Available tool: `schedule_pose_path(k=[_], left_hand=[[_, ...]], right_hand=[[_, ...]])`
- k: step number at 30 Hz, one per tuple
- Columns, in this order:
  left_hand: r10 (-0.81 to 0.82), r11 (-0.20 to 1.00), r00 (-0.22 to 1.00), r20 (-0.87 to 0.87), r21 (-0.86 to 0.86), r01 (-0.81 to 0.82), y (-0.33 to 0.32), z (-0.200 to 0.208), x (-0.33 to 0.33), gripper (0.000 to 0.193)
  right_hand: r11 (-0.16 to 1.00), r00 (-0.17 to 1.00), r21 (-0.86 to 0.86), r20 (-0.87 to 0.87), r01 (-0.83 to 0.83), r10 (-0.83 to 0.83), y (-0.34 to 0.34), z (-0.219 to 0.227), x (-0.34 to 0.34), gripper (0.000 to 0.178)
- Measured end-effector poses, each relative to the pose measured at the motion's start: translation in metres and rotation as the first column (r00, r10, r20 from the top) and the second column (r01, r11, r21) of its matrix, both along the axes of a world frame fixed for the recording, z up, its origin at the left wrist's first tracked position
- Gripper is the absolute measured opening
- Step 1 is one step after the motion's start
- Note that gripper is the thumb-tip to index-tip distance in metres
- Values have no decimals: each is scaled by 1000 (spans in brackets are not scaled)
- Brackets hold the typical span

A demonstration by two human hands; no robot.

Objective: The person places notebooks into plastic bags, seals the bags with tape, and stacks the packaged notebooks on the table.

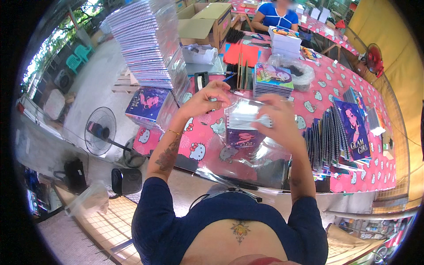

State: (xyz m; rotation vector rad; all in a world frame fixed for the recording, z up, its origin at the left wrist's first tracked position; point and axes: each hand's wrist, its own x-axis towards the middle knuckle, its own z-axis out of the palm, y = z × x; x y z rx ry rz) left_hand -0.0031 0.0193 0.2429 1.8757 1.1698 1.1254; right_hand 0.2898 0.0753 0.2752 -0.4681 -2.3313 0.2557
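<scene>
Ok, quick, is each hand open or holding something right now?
Left hand: fingers loosely curled by the clear plastic; can't tell if it grips.
Right hand: fingers bent by the notebook stack; can't tell if it pinches plastic.

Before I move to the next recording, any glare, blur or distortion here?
In the head view, the edge of the pink table curves with the fisheye and the corners go black; also in the head view, glare streaks the clear plastic over the notebook stack, and daylight washes out the trees at upper left; the head view's right hand looks slightly blurred.
</scene>
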Motion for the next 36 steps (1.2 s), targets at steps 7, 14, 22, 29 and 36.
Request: schedule_pose_path(k=[7,14,22,29,36], left_hand=[[109,948,947,-301,317,-8,29,-15,56,18],[393,874,816,-424,448,-188,45,-66,84,66],[69,938,995,69,-344,-42,65,-73,43,79],[-143,948,970,198,-253,191,48,-49,43,77],[254,902,840,-479,430,-27,-8,-56,63,49]], right_hand=[[973,969,-215,210,-84,130,23,-85,30,56],[941,971,-295,116,-167,209,17,-103,17,49],[655,930,-723,-358,-222,-80,60,-88,-12,35],[484,932,-851,-18,-204,361,95,-69,-20,49],[966,984,-195,24,-168,176,29,-75,19,34]])
